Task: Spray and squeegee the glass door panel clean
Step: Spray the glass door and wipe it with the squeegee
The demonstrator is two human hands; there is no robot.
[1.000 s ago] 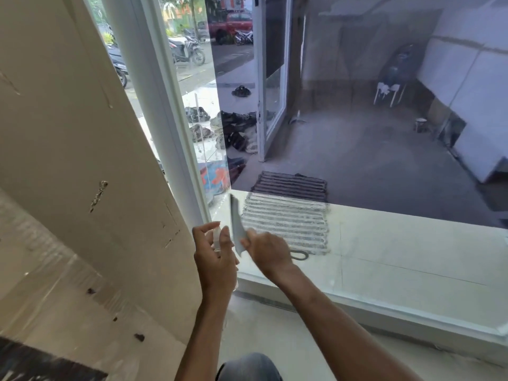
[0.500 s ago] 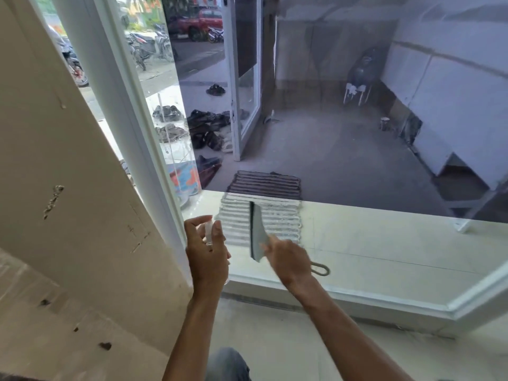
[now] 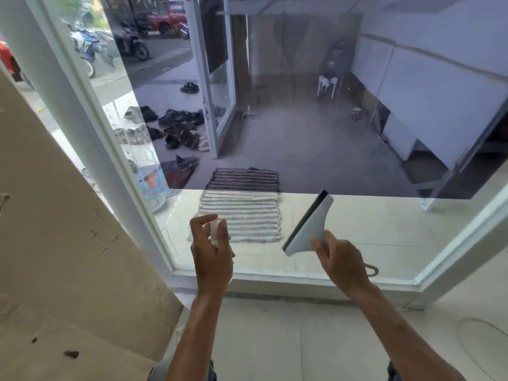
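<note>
A small clear spray bottle [image 3: 215,230] is being held in the left grip [image 3: 211,257], fingers curled round it, at 7 o'clock before the glass door panel [image 3: 302,119]. A white squeegee [image 3: 312,225] is being clasped by its handle in the right grip [image 3: 341,264] at 5 o'clock, with the dark blade being tilted toward 1 o'clock. Whether it is touching the glass cannot be told.

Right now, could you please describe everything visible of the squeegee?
The squeegee is pale grey, plastic-looking, its head flaring to a straight edge with a dark strip. It is tilted, top end rightward, before the glass panel. The right hand grips its handle; a loop shows behind that hand. Contact with the glass: cannot tell.
</note>
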